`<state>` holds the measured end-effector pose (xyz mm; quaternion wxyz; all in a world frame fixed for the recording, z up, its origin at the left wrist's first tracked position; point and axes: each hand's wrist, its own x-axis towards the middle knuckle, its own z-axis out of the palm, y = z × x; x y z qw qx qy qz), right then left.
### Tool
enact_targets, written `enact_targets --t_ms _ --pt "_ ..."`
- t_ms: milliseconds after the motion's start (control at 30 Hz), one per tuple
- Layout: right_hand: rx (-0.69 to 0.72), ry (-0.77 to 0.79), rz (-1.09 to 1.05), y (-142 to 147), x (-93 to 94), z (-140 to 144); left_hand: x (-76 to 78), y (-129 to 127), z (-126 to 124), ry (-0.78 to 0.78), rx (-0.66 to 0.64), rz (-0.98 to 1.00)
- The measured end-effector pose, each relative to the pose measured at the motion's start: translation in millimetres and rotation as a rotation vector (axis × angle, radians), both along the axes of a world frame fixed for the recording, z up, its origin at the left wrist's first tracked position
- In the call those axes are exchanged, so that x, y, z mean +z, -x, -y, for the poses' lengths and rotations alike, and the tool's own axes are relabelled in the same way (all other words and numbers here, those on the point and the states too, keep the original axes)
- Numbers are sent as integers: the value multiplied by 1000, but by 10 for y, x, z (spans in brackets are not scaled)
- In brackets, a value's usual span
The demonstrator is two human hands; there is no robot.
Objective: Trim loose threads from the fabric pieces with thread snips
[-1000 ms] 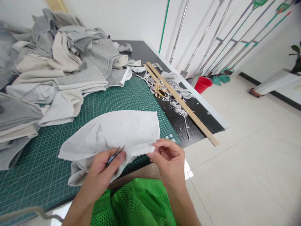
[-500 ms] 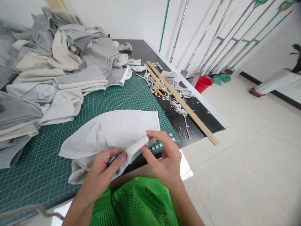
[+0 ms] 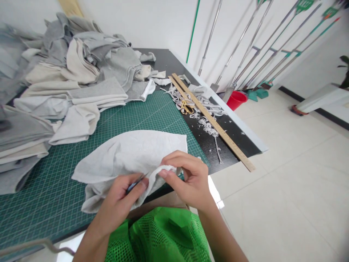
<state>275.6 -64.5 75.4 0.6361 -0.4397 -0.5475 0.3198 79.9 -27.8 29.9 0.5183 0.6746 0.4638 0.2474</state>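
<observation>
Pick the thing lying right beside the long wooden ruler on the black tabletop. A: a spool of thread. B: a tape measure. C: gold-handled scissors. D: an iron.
C: the gold-handled scissors lie among white fabric trimmings just left of the wooden ruler on the black tabletop.

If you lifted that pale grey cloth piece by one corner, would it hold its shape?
Probably not. The cloth piece lies wrinkled and folds over where the right hand pinches its edge, so it likely droops. It looks thin, so probably light. Pushed across the green cutting mat, it would likely bunch rather than slide.
</observation>
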Motion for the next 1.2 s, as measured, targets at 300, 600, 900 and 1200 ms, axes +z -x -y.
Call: enact_targets --t_ms 300,600,900,1200 --pt "19 191 -166 39 -65 -11 -13 26 -5 -35 -16 -15" --pt "107 248 -423 56 -101 15 -40 46 -2 -10 -20 11" --pt "177 226 -398 33 -91 70 -39 37 -6 13 -72 13" --pt "262 226 -426 -39 -98 153 -55 51 4 -4 -52 11"
